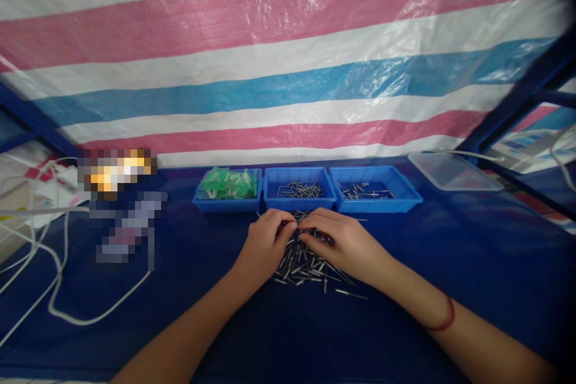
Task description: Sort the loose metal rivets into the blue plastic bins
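A loose pile of small metal pins [310,269] lies on the blue table [450,276] in front of me. My left hand [265,246] and my right hand [346,243] rest on the far part of the pile, knuckles up, fingers curled and pinched together where the two hands meet. What the fingertips hold is too small to make out. Behind the hands stand three blue trays: the left tray [227,203] with green parts [227,183], the middle tray [299,199] and the right tray [375,199], each with some metal pins.
A clear plastic lid or container [454,171] sits at the back right. White cables [67,288] loop over the table's left side, beside a blurred-out patch. A striped tarp [288,60] hangs behind the trays. A red band circles my right wrist.
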A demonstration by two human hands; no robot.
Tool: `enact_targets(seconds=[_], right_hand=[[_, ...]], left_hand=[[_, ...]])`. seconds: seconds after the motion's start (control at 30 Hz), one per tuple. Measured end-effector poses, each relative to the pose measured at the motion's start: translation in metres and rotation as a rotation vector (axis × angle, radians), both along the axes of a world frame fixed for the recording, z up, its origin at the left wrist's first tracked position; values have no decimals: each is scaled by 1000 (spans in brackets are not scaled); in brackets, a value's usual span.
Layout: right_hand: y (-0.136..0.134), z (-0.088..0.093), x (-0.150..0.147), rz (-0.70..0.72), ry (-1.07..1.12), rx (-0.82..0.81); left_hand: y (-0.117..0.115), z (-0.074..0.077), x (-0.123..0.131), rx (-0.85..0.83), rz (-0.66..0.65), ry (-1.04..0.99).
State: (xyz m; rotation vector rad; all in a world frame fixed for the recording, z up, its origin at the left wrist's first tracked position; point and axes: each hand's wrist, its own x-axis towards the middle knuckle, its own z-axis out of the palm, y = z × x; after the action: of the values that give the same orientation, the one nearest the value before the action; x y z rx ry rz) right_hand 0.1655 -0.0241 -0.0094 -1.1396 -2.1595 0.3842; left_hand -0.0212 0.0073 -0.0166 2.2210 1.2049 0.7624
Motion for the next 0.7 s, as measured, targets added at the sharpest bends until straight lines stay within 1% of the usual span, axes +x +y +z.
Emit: enact_targets(seconds=[0.13, 0.2, 0.3, 0.43, 0.5, 0.57, 0.7], right_hand=[[-1, 2, 0, -105, 132, -26], [-2, 2, 0, -135, 176, -43], [-1, 1, -2, -144, 266, -107], [0, -3, -5, -116, 492, -273], [0, -4, -7, -109, 586, -331], [0, -3, -8, -119, 639, -355], [2, -2, -9, -155, 687, -356]], left_hand=[[-2, 1, 2, -99, -47, -132], [-3, 1, 4, -130, -60, -182], [-4, 2, 5, -163, -46, -237], [-4, 3, 5, -210, -39, -269], [-4, 4, 5, -210, -67, -264], [-4, 5, 4, -183, -96, -251], [-6, 6, 4, -141, -74, -242]])
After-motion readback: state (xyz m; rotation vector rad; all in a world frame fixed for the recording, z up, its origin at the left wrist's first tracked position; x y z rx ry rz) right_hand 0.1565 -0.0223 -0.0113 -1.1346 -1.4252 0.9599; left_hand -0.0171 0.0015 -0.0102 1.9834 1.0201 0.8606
